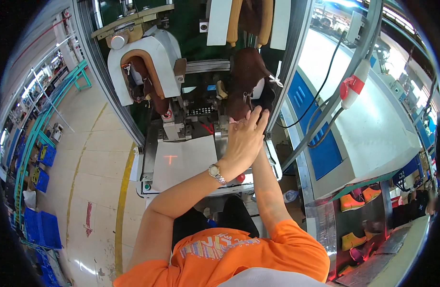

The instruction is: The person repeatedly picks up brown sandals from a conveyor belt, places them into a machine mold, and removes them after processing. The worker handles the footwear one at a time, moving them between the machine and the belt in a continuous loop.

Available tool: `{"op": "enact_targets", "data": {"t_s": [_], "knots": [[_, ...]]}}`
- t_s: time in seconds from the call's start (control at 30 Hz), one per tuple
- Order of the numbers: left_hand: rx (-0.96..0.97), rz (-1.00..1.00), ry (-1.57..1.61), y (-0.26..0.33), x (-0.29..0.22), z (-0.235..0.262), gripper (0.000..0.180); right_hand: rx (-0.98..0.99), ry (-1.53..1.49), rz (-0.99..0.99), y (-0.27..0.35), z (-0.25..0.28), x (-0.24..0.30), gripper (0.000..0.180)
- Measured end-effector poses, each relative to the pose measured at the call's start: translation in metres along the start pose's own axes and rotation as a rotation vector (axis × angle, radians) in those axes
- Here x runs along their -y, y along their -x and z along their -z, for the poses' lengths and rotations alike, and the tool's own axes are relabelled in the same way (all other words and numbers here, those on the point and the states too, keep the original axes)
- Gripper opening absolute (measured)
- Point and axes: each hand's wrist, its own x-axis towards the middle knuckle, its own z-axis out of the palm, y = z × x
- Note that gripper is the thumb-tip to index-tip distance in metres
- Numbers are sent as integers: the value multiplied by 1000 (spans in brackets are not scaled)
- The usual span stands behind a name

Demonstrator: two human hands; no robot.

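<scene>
A brown leather shoe upper (248,71) with a white lace tie sits on the right-hand station of a machine. My left hand (241,143), with a watch on its wrist, reaches across to its lower edge; the fingers are bent and closed on the leather there. From the lower right my right forearm (268,191) comes up to the same spot. My right hand is mostly hidden behind the left one, so its fingers cannot be made out. On the left station another brown upper (157,103) sits within a white and tan U-shaped clamp (153,71).
A white panel (184,160) with a red light cross lies before the left station. A red button (240,178) sits at the machine's front edge. At right stand a metal post, hanging cables and a white and blue cabinet (368,129). Colourful shoes (351,203) lie on a rack below.
</scene>
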Motion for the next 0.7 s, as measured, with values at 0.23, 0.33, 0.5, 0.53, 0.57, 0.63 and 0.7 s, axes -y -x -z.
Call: {"op": "enact_targets", "data": {"t_s": [0.23, 0.33, 0.5, 0.53, 0.57, 0.63, 0.7], "knots": [[-44, 79, 43, 3, -3, -14, 62, -90, 37, 21, -3, 13, -3, 41], [-3, 112, 93, 5, 0, -15, 62, -90, 25, 24, -17, 15, -8, 40], [0, 129, 162, 5, 1, -21, 61, -50, -8, 40, -37, 29, -17, 38], [-14, 119, 145, 6, 2, -20, 61, -22, -19, 42, -40, 31, -20, 37], [-28, 109, 128, 6, 3, -20, 60, 2, -34, 43, -43, 34, -23, 37], [-15, 96, 82, 6, 4, -16, 60, 61, -65, 52, -49, 41, -28, 36], [-15, 84, 54, 5, 5, -15, 60, 146, -107, 68, -53, 48, -34, 35]]}}
